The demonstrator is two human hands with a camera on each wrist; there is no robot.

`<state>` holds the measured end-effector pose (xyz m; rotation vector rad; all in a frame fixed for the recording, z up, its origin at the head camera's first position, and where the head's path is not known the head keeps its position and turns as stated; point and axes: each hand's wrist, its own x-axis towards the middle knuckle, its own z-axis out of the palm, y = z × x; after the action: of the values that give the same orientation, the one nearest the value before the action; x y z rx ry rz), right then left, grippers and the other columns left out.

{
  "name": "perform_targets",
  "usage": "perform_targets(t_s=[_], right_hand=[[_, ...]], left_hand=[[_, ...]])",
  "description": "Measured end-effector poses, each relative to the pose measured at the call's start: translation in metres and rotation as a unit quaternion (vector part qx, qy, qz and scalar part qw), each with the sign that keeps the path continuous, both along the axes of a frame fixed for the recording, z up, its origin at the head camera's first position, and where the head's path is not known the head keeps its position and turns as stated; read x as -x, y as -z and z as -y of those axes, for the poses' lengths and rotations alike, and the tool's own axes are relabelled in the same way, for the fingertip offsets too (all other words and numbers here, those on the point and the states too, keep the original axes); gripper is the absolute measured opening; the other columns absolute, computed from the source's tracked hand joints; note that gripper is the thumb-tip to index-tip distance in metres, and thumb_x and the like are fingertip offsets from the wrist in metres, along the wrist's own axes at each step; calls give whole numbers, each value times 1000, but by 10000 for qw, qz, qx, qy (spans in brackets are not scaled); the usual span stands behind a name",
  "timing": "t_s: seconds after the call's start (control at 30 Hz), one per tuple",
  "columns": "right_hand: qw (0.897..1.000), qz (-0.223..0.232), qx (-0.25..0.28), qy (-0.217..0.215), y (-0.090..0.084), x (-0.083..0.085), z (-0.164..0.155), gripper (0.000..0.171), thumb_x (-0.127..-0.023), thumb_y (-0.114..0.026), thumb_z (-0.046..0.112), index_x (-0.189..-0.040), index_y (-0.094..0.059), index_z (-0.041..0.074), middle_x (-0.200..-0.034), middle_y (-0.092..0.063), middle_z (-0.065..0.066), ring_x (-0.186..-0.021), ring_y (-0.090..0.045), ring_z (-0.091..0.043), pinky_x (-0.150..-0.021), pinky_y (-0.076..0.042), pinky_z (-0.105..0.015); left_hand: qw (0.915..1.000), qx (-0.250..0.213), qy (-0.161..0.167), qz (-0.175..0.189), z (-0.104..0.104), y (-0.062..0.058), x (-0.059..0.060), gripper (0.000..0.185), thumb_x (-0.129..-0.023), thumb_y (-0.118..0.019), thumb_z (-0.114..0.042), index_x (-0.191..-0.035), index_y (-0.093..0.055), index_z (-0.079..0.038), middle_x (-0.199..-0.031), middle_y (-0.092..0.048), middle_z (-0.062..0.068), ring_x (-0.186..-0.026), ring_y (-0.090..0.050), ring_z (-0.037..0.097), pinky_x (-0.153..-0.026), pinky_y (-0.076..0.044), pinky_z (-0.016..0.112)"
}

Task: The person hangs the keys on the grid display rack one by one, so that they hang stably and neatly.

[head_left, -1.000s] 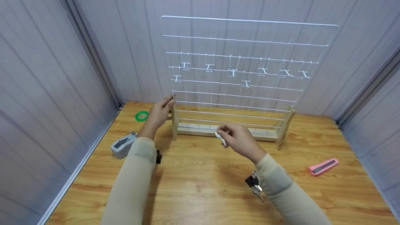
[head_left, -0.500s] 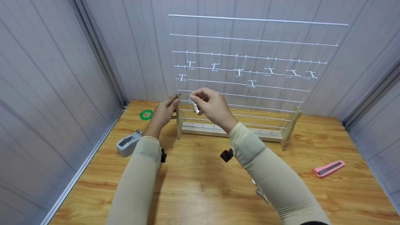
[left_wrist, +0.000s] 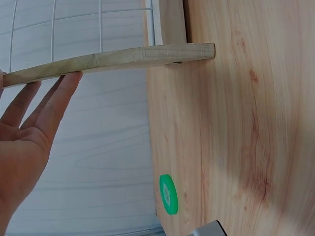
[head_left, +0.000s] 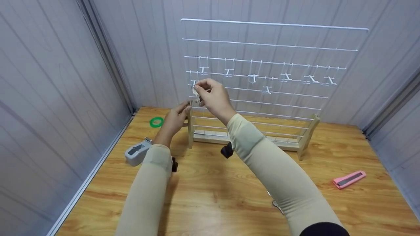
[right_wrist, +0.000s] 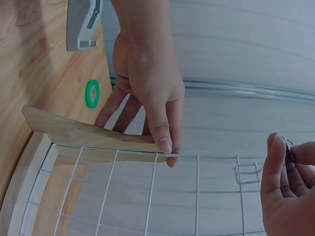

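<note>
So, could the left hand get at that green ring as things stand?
Probably yes: nothing seems to stand between the left hand and the green ring on the table, though its fingers would have to leave the rack's wooden side.

Left hand (left_wrist: 24, 142) has its fingertips against the left face of a wooden side leg (left_wrist: 142, 56), white wire grid (left_wrist: 101, 29) just right of it. Green tape roll (left_wrist: 172, 199) is left on the wood-grain table (left_wrist: 261, 132), some cut-off grey thing (left_wrist: 209, 229) nearer.

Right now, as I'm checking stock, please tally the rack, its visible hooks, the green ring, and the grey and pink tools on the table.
Rack: 1
Visible hooks: 8
Green ring: 1
Grey tool: 1
Pink tool: 1
Total: 12
</note>
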<state>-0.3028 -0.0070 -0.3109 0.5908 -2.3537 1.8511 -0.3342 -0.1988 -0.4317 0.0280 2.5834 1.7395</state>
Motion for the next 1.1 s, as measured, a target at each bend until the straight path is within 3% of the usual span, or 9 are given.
perform_targets(t_s=[0.17, 0.3, 0.4, 0.53, 0.73, 0.9, 1.0, 1.1], right_hand=[[9993, 290, -41, 216, 4, 9, 3, 16, -108, -66, 16, -118, -71, 5, -100, -68, -3, -76, -66, -12, -72, -69, -29], [9987, 430, -108, 259, 10, 12, -1, 21, -108, -66, 15, -125, -68, 3, -107, -70, -7, -89, -72, -21, -76, -70, -31], [9982, 456, -262, 278, 18, 10, -7, 28, -107, -66, 15, -132, -64, 2, -115, -70, -12, -102, -73, -27, -83, -69, -32], [9959, 355, -770, 328, 30, 0, -22, 36, -106, -67, 22, -138, -61, 6, -125, -69, -11, -115, -69, -25, -99, -63, -34], [9921, 187, -1242, 29, 43, -35, -60, 40, -107, -69, 33, -140, -60, 12, -129, -69, -7, -119, -68, -26, -104, -61, -41], [9846, -123, -1740, -108, 47, -84, -103, 43, -107, -69, 35, -143, -59, 13, -126, -70, -5, -113, -70, -21, -101, -63, -40], [9762, -396, -2130, 95, 51, -110, -132, 45, -106, -70, 33, -143, -60, 10, -124, -72, -7, -108, -73, -21, -98, -66, -38], [9676, -429, -2454, 415, 62, -124, -164, 47, -105, -71, 32, -143, -61, 6, -125, -72, -10, -108, -74, -23, -95, -68, -39]], left_hand=[[10000, -58, -50, 16, -3, 1, 1, 55, -110, -50, -54, -163, -44, -41, -171, -43, 10, -143, -60, 40, -105, -65, 49], [9999, -111, -54, -1, -5, 1, 2, 56, -110, -51, -54, -164, -43, -39, -170, -45, 11, -143, -61, 40, -106, -65, 50], [9999, -127, -44, -31, -4, 2, 2, 57, -110, -51, -54, -164, -44, -38, -169, -46, 11, -142, -61, 39, -106, -65, 50], [9999, -95, -42, -47, -1, 4, 1, 57, -110, -51, -55, -164, -44, -38, -170, -46, 10, -142, -61, 40, -108, -64, 52], [9999, -28, -52, -96, 3, 5, -1, 57, -110, -50, -56, -164, -43, -39, -170, -46, 12, -143, -61, 41, -107, -64, 51], [10000, -10, -34, -11, 2, 7, -1, 59, -109, -49, -57, -165, -41, -38, -171, -43, 11, -145, -59, 40, -107, -64, 48], [10000, -51, -28, 23, 2, 6, -2, 60, -109, -49, -57, -165, -41, -38, -171, -44, 10, -145, -59, 39, -108, -64, 48], [10000, -57, -23, -16, 3, 4, -2, 59, -109, -50, -56, -165, -42, -38, -170, -46, 11, -144, -59, 39, -109, -64, 50]])
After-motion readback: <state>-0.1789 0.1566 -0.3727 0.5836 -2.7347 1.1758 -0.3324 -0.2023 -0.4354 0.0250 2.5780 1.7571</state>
